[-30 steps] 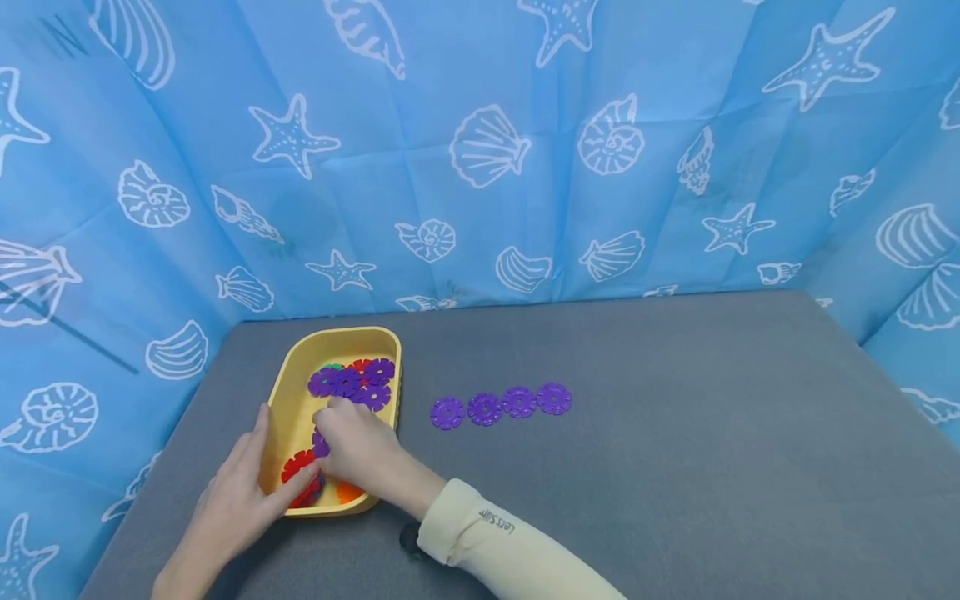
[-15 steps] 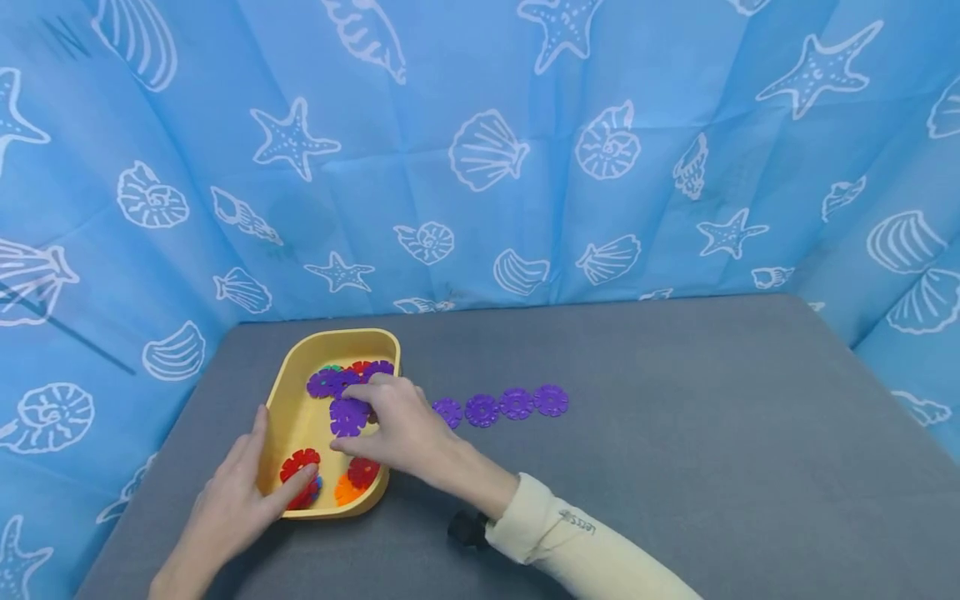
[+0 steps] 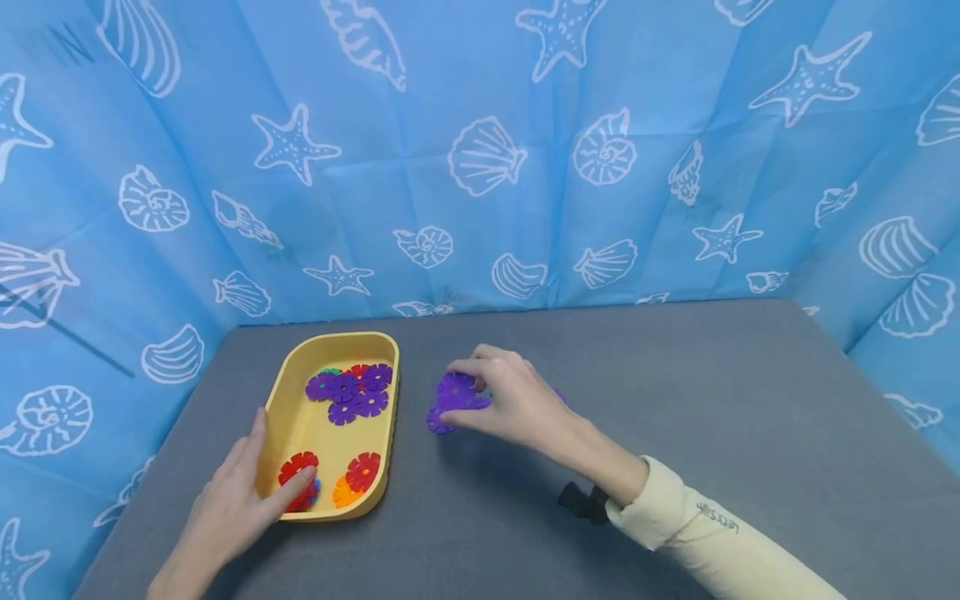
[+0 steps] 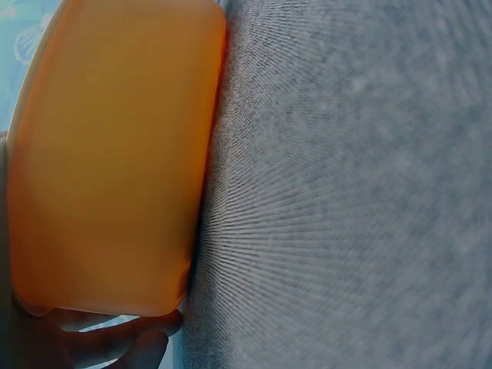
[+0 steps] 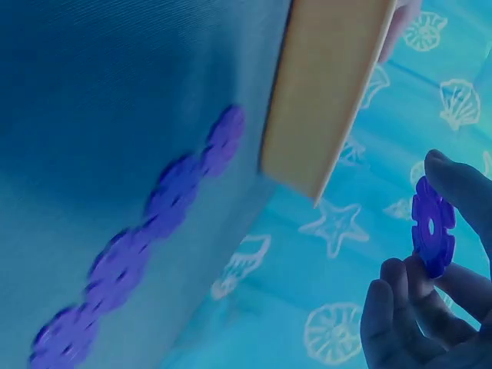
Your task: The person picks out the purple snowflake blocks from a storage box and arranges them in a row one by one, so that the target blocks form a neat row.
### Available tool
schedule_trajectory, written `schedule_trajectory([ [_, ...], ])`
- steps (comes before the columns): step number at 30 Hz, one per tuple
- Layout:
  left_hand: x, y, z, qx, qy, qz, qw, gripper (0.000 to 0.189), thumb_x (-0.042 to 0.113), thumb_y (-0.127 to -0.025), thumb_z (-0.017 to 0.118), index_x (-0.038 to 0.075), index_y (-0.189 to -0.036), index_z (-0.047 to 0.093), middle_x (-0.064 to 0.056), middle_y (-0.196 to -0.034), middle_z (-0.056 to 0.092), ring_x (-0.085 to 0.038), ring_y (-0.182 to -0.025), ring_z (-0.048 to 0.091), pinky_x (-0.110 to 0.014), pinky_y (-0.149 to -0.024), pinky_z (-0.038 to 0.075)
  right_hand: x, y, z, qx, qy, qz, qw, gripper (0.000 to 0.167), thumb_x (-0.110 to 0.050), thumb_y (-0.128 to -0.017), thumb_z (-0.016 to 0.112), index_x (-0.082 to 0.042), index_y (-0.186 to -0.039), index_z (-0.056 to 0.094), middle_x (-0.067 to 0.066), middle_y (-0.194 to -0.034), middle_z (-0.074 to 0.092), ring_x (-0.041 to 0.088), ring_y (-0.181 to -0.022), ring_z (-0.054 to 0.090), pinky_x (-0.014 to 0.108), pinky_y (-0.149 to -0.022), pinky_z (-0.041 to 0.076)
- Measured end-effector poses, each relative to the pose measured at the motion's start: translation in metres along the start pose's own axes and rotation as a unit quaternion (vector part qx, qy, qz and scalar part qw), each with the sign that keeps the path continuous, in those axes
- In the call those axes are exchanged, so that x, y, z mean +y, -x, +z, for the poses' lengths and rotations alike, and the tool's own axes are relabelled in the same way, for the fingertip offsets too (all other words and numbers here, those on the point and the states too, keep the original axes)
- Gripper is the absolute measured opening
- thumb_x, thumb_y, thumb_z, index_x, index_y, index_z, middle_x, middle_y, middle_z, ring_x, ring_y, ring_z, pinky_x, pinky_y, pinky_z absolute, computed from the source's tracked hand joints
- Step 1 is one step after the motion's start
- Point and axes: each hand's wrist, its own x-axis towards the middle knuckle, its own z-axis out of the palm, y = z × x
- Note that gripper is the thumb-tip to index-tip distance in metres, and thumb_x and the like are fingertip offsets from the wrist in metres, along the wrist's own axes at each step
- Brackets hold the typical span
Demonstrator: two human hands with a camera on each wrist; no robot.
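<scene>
My right hand pinches a purple notched plastic disc between thumb and fingertips. It hovers over the left end of a row of purple discs on the table; in the head view the hand covers most of that row. At the left, my left hand holds the near left side of a yellow tray, thumb over the rim and fingers outside. Inside the tray, several purple discs lie towards the far end, with red and green ones partly under them. Red discs sit under the left thumb.
A red disc overlaps an orange disc in the tray's near right corner. Grey cloth covers the table. A blue curtain with shell prints hangs along the back and sides.
My right hand has picked a purple disc out of the tray and carried it right, over the row on the table. The left hand keeps its hold on the tray.
</scene>
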Motion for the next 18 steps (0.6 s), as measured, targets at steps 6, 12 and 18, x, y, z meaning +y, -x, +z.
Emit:
schedule_trajectory([
  [6, -0.002, 0.001, 0.0, 0.003, 0.0, 0.001, 1.0, 0.124, 0.076, -0.086, 0.059, 0.002, -0.163, -0.005, -0.033, -0.142, 0.042, -0.036, -0.108, 0.056, -0.055, -0.086, 0.06, 0.029, 0.016, -0.007, 0.0, 0.037, 0.018, 0.9991, 0.049, -0.028, -0.077, 0.09, -0.006, -0.118, 0.075, 0.003, -0.094, 0.069, 0.011, -0.078, 0.058, 0.018, -0.062, 0.047],
  [12, -0.001, 0.0, 0.001, 0.001, 0.003, -0.001, 1.0, 0.124, 0.077, -0.086, 0.058, 0.002, -0.163, -0.004, -0.033, -0.144, 0.041, -0.039, -0.111, 0.055, -0.059, -0.09, 0.058, 0.067, 0.026, -0.009, -0.001, 0.068, 0.053, 0.9963, 0.049, -0.026, -0.075, 0.091, -0.002, -0.115, 0.076, 0.005, -0.09, 0.07, 0.011, -0.075, 0.058, 0.022, -0.062, 0.046],
  [18, 0.001, 0.001, 0.0, -0.003, 0.001, -0.004, 1.0, 0.124, 0.077, -0.086, 0.057, 0.002, -0.163, -0.006, -0.033, -0.147, 0.039, -0.041, -0.113, 0.055, -0.061, -0.093, 0.056, 0.1, 0.035, -0.012, -0.032, 0.091, 0.088, 0.9914, 0.051, -0.026, -0.073, 0.092, 0.002, -0.112, 0.076, 0.012, -0.097, 0.075, 0.016, -0.082, 0.064, 0.03, -0.068, 0.053],
])
